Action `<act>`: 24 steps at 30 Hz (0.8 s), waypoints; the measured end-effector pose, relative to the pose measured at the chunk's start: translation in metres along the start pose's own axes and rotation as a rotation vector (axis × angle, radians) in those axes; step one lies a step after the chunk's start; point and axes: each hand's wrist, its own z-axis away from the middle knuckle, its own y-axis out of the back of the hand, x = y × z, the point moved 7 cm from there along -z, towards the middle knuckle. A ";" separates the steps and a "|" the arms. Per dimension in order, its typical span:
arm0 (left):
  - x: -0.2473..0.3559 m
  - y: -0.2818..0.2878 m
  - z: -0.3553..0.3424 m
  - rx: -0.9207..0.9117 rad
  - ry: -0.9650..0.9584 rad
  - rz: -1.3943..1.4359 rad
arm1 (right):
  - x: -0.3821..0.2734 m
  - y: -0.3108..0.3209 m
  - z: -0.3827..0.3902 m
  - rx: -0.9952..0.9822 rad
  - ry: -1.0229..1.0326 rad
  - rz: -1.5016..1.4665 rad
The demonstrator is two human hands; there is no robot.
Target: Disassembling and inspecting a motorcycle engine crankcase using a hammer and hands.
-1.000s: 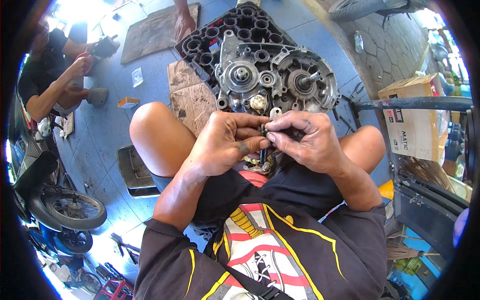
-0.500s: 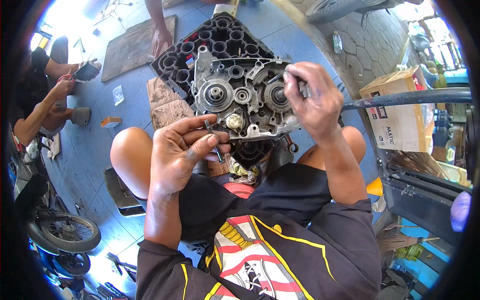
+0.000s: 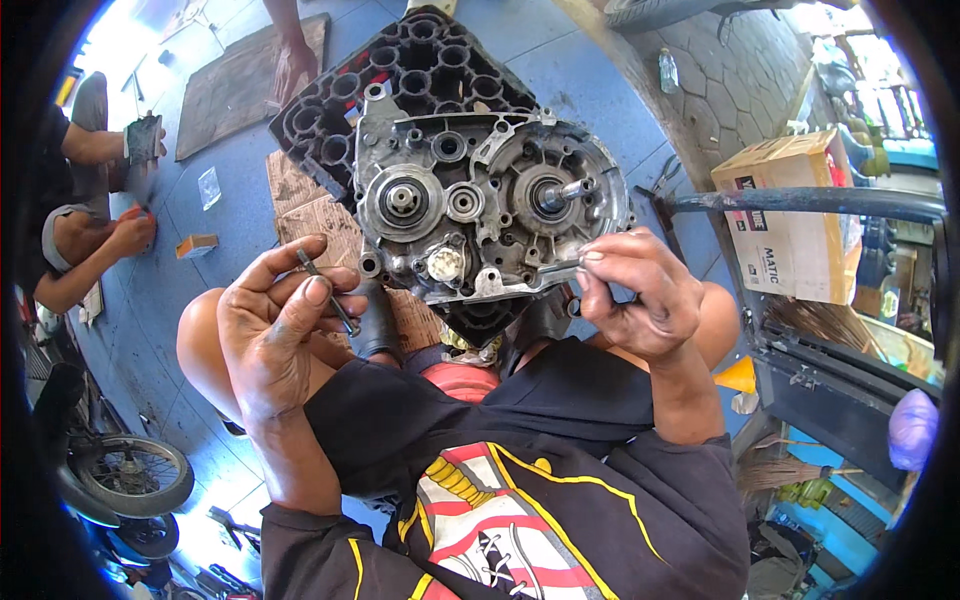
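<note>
A grey metal engine case [image 3: 478, 262] faces up at me on a black plastic crate [image 3: 300, 125]. Two bearings with shafts show in it, the right shaft [image 3: 568, 195] sticking out, and a whitish round part [image 3: 445, 264] sits at the lower middle. My left hand [image 3: 275, 345], left of the case, pinches a long thin bolt [image 3: 333, 298] between thumb and fingers. At the case's lower right edge, my right hand [image 3: 645, 300] grips a slim metal rod, seemingly a bolt [image 3: 560, 267], that points left over the rim. Whether its tip touches the case I cannot tell.
Cardboard [image 3: 295, 200] lies under the crate on blue floor tiles. Pliers [image 3: 660, 172] and a black bar [image 3: 800, 200] are at the right, near a cardboard box [image 3: 780, 235]. One co-worker's hand [image 3: 292, 70] is beyond the crate; another person [image 3: 95, 200] works at the left.
My right hand has come down from the right bearing to the case's lower right edge, its metal piece still held. My left hand has moved left, away from the case, with its bolt.
</note>
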 end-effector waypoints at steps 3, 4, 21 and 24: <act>0.000 0.001 -0.002 -0.012 -0.007 -0.029 | 0.006 -0.005 0.005 -0.030 -0.025 0.010; -0.001 0.000 -0.003 -0.010 -0.006 -0.030 | 0.007 -0.006 0.005 -0.039 -0.025 -0.015; -0.008 -0.014 -0.009 -0.061 0.043 -0.019 | -0.003 -0.029 0.005 -0.337 0.039 0.007; -0.009 -0.013 -0.009 -0.054 0.048 -0.004 | 0.001 -0.027 0.002 -0.326 -0.037 -0.006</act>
